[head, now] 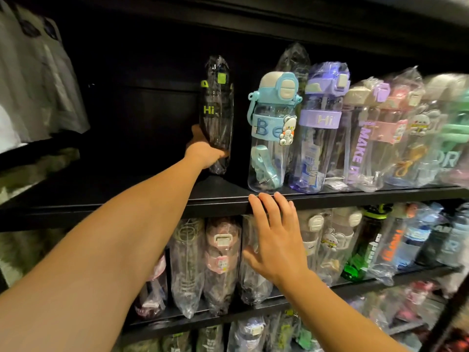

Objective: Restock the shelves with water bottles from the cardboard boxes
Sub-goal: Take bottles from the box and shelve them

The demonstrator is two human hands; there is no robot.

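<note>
Left hand (204,154) grips the lower part of a black bottle (217,113), fingers clamped around it; bottle is in a clear plastic sleeve, upright with a slight tilt, its base at or just above the top shelf (223,199) surface, cannot tell if touching. Green "Hi" on its side, green clasp near the lid.

Right hand (274,240) is flat, fingers straight and spread apart, fingertips resting on the front edge of the top shelf, holding nothing.

Top shelf row, right of the black bottle: blue bottle (272,133) unwrapped, clear body, pale blue lid and band with "Be" and a bear charm; a blue strap lies inside it. Just beside it a purple bottle (321,128) in plastic, band reads "Hi", with a paper insert inside. Next, a wrapped clear bottle (360,138) with purple "MAKE" lettering, then pink and green ones, blurred. Another wrapped bottle stands behind the blue one.

Open room: the left part of the top shelf is bare and dark, with space left of the black bottle; a small gap separates it from the blue bottle.

Lower shelf (253,308): packed wrapped bottles, touching, including a pink-lid bottle (222,252) and a green bottle (363,250); lettering there is too blurred to read. More wrapped bottles sit beneath. Folded fabric (38,85) at far left, blurred.
</note>
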